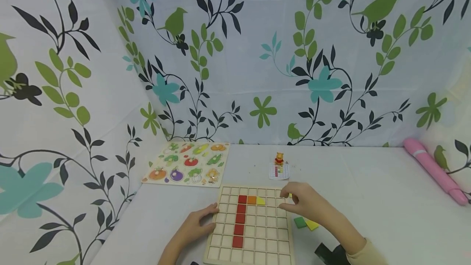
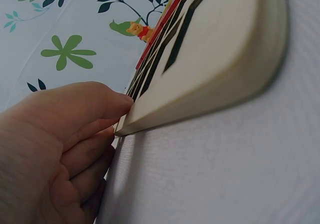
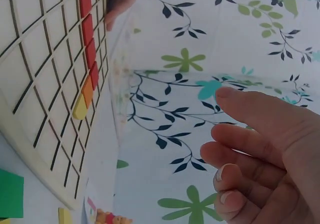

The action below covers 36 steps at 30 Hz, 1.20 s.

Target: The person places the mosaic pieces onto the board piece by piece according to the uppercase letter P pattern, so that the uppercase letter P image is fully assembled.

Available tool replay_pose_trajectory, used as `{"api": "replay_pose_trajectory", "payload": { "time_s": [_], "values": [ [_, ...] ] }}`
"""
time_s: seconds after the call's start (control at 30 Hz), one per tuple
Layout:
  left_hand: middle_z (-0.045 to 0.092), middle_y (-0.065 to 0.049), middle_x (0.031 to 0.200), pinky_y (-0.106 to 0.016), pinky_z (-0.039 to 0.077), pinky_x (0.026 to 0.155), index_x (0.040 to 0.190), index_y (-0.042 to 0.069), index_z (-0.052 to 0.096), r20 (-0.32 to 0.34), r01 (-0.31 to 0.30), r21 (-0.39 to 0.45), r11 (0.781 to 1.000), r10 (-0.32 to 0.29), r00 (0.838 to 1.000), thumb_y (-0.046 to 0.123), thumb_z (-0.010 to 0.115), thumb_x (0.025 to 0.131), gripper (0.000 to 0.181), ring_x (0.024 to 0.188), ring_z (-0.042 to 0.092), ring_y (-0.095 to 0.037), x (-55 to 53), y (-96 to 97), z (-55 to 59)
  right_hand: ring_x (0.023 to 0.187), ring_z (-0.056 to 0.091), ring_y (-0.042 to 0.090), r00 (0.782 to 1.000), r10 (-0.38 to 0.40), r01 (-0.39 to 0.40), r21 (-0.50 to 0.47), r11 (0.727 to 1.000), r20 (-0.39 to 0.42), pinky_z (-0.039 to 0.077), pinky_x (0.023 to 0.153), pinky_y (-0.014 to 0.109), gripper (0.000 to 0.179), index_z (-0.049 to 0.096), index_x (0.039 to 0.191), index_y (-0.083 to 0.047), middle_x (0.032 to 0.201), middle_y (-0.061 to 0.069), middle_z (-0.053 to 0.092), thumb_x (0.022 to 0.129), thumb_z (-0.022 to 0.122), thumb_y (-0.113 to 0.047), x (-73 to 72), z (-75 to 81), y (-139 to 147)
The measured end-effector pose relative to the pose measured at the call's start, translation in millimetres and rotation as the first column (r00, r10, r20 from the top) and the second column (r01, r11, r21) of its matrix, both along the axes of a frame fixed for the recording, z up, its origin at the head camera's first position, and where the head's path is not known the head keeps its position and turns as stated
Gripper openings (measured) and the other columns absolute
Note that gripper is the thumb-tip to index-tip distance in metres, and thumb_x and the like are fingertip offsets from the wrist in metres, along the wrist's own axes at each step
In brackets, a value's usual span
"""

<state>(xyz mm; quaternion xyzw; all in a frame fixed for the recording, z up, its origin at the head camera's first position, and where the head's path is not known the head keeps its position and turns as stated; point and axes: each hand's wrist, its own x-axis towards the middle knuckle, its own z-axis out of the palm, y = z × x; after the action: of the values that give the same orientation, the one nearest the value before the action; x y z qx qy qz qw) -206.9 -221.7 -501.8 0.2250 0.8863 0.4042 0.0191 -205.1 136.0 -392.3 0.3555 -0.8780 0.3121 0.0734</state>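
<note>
A wooden grid board point(image 1: 262, 232) lies on the white table. My left hand point(image 1: 196, 225) grips its left edge, thumb on the rim and the other fingers against the side. Red square tiles point(image 1: 240, 218) fill a column of cells, and to the right of the top one sit an orange square tile point(image 1: 252, 200) and a yellow rounded tile point(image 1: 260, 201). My right hand point(image 1: 303, 200) hovers over the board's upper right corner, fingers loosely bent with nothing between them. Beside the board's right edge lie a green tile point(image 1: 299, 222) and a yellow tile point(image 1: 312, 225).
Behind the board, a small bear figure point(image 1: 279, 159) stands at a paper card point(image 1: 278, 172) with a coloured grid pattern. A vegetable picture board point(image 1: 218, 175) lies at the back left. A pink cylindrical object point(image 1: 436, 171) rests at the far right, a black object point(image 1: 331, 254) near my right forearm.
</note>
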Motion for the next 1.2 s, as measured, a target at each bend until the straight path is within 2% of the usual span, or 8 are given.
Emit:
{"api": "replay_pose_trajectory", "payload": {
  "time_s": [0.3, 0.63, 0.67, 0.77, 0.87, 0.9, 1.0, 1.2],
  "values": [
    [0.047, -0.004, 0.13, -0.046, 0.031, 0.098, 0.117, 0.009, 0.058, 0.003, 0.013, -0.004, 1.0, -0.013, 1.0, 0.024, 0.066, 0.079, 0.041, 0.12, 0.04, -0.028, -0.5, 1.8, -0.9, 0.059, 0.042, 0.005, 0.992, -0.026, 0.022, 0.029, 0.999, 0.124, 0.042, 0.048, 0.018, 0.019, 0.063, 0.089, -0.008, 0.082, -0.006, 0.057, 0.076, 0.071, -0.018, 5.1, -16.2, 20.8],
    [0.048, -0.007, 0.129, -0.047, 0.031, 0.098, 0.116, 0.009, 0.059, -0.014, 0.011, 0.003, 1.0, -0.011, 1.0, 0.021, 0.067, 0.079, 0.04, 0.119, 0.041, -0.03, 0.2, 2.3, 3.4, 0.061, 0.044, 0.008, 0.97, -0.099, 0.088, 0.058, 0.994, 0.223, 0.042, 0.048, 0.02, 0.024, 0.061, 0.092, -0.005, 0.087, 0.0, 0.059, 0.074, 0.072, -0.018, -0.3, -38.3, 40.0],
    [0.048, -0.008, 0.129, -0.048, 0.03, 0.098, 0.116, 0.008, 0.059, -0.013, 0.011, 0.007, 1.0, -0.011, 1.0, 0.02, 0.067, 0.079, 0.04, 0.118, 0.041, -0.031, 1.0, 2.5, 4.4, 0.061, 0.044, 0.008, 0.968, -0.104, 0.093, 0.061, 0.994, 0.23, 0.042, 0.048, 0.02, 0.025, 0.061, 0.092, -0.005, 0.087, 0.0, 0.059, 0.074, 0.072, -0.019, -1.1, -39.6, 41.0],
    [0.048, -0.014, 0.127, -0.05, 0.029, 0.097, 0.115, 0.003, 0.058, 0.007, 0.011, 0.018, 1.0, -0.011, 1.0, 0.011, 0.067, 0.078, 0.039, 0.117, 0.041, -0.035, 8.8, 7.5, 20.3, 0.061, 0.044, 0.009, 0.962, -0.11, 0.095, 0.068, 0.993, 0.251, 0.042, 0.047, 0.021, 0.025, 0.061, 0.094, -0.005, 0.088, 0.001, 0.059, 0.074, 0.072, -0.017, -2.7, -42.3, 42.1],
    [0.048, -0.015, 0.127, -0.049, 0.03, 0.097, 0.115, 0.002, 0.058, 0.015, 0.009, 0.018, 1.0, -0.009, 1.0, 0.01, 0.066, 0.078, 0.039, 0.117, 0.041, -0.035, 10.0, 7.5, 21.7, 0.063, 0.045, 0.012, 0.951, -0.121, 0.102, 0.08, 0.992, 0.283, 0.042, 0.048, 0.022, 0.026, 0.061, 0.094, -0.005, 0.089, 0.0, 0.058, 0.073, 0.072, -0.015, -3.0, -45.4, 41.6],
    [0.048, -0.014, 0.127, -0.049, 0.031, 0.097, 0.115, 0.003, 0.058, 0.013, 0.01, 0.018, 1.0, -0.01, 1.0, 0.011, 0.066, 0.078, 0.039, 0.117, 0.041, -0.035, 9.8, 7.1, 21.4, 0.064, 0.045, 0.013, 0.948, -0.126, 0.105, 0.086, 0.991, 0.293, 0.042, 0.048, 0.022, 0.026, 0.061, 0.095, -0.006, 0.089, 0.0, 0.058, 0.072, 0.072, -0.014, -3.0, -46.5, 41.4],
    [0.048, -0.008, 0.129, -0.046, 0.032, 0.098, 0.116, 0.009, 0.059, -0.001, 0.008, 0.016, 1.0, -0.008, 1.0, 0.018, 0.067, 0.078, 0.04, 0.118, 0.041, -0.031, 3.5, 1.4, 7.0, 0.063, 0.045, 0.014, 0.939, -0.128, 0.103, 0.095, 0.99, 0.319, 0.042, 0.048, 0.023, 0.028, 0.061, 0.094, -0.006, 0.09, 0.0, 0.058, 0.07, 0.073, -0.014, -3.6, -50.8, 41.3],
    [0.049, -0.006, 0.128, -0.047, 0.032, 0.097, 0.114, 0.01, 0.06, -0.022, 0.0, -0.002, 1.0, 0.0, 1.0, 0.021, 0.066, 0.078, 0.038, 0.118, 0.042, -0.03, 2.2, 1.6, 4.2, 0.059, 0.046, 0.01, 0.939, -0.087, 0.062, 0.085, 0.994, 0.332, 0.044, 0.048, 0.022, 0.032, 0.061, 0.094, -0.005, 0.092, 0.002, 0.058, 0.066, 0.075, -0.011, -4.6, -56.4, 42.9]
  ]
}}
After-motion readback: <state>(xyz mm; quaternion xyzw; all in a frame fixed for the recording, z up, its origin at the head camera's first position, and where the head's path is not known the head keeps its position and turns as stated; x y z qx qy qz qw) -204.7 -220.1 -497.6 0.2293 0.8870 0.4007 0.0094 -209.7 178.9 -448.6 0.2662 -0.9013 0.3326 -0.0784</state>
